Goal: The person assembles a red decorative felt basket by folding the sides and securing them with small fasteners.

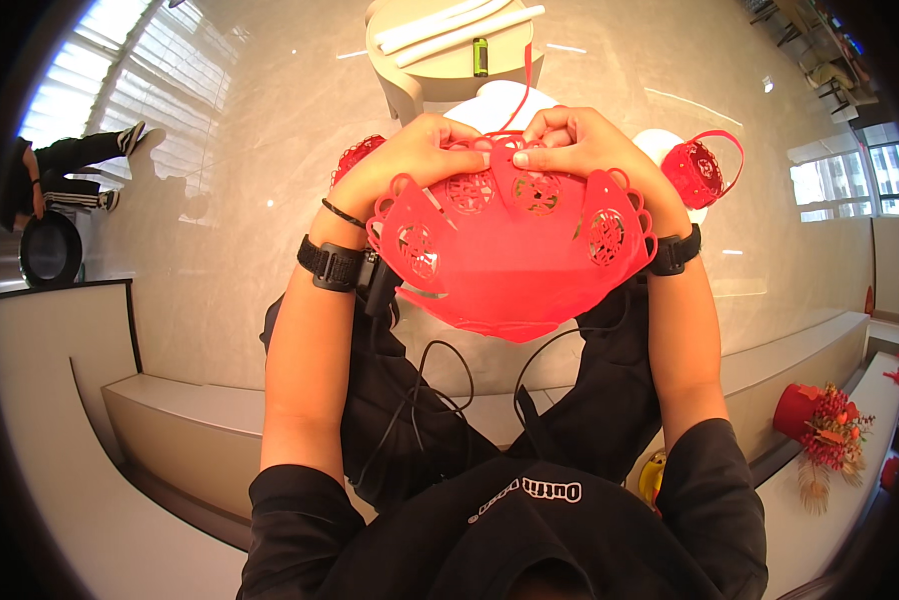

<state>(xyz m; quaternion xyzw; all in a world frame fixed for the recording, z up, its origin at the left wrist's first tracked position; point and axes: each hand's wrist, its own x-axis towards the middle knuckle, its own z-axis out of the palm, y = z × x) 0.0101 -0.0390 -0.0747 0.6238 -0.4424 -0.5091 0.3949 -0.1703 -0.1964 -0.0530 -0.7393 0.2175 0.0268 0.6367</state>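
Note:
A red cut-out felt lantern piece [515, 245] spreads above my lap, with scalloped edges and round lattice windows. My left hand [432, 152] pinches its far edge, thumb on top of a panel. Just beside it, my right hand [578, 150] grips the adjoining panel, its thumb pressed near the seam. The two thumbs almost meet where the panels come together. Fingers under the edge are partly hidden. A thin red strap [527, 85] rises beyond my hands, its lower end hidden by them. Side panels with lattice windows stand out at left and right.
A red lantern with a loop handle [694, 172] sits beyond my right wrist; another red lattice piece [358, 156] shows past my left. A beige stool [395, 75] bears white rolls and a green cylinder [481, 58]. Black cables [422, 375] hang over my lap. A person [70, 160] sits far left.

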